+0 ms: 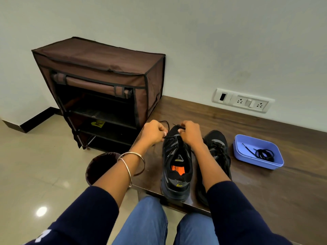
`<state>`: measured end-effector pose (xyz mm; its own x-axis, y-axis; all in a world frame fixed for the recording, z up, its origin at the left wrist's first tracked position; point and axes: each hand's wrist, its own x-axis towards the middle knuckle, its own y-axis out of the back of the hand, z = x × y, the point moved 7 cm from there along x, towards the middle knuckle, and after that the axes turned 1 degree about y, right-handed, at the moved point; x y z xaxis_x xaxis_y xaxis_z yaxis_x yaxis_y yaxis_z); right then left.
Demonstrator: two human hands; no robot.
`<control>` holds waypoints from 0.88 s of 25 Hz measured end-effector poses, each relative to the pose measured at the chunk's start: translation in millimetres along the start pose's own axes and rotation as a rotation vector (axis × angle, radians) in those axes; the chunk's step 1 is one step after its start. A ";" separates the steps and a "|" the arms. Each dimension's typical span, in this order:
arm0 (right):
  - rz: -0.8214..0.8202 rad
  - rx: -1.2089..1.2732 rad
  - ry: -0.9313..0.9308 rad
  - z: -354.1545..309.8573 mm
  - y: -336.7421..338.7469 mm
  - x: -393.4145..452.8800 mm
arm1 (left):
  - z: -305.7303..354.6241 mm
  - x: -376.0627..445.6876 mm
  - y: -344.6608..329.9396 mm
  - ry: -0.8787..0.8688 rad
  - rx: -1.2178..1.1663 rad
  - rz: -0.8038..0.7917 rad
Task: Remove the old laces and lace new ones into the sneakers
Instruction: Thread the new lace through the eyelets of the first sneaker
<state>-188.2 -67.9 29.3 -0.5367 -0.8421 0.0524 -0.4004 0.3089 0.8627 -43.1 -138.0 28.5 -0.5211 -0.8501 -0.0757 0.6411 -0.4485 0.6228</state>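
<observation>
Two black sneakers stand on the dark wooden table, toes pointing away from me. The left sneaker (177,167) has an orange insole label and a black lace (170,137) running across its front eyelets. My left hand (153,132) pinches one end of that lace at the shoe's left side. My right hand (190,132) pinches the other end over the toe area. The right sneaker (216,147) sits beside it, laced, partly hidden behind my right forearm. A blue tray (238,147) at the right holds a coiled black lace (264,153).
A brown fabric shoe rack (106,82) stands on the floor against the table's left end. A dark round bin (100,167) sits on the floor under my left forearm. A wall socket panel (243,100) is behind the table (265,191). My knees are at the table's near edge.
</observation>
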 end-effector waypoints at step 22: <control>0.220 0.628 -0.074 33.4 16.5 -5.8 | -7.2 -12.4 -51.8 0.122 0.041 -0.024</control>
<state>-216.5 -43.2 26.4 -0.6960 -0.7043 0.1396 -0.6200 0.6876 0.3778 -65.7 -106.2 -8.4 -0.4621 -0.8675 -0.1842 0.6040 -0.4599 0.6509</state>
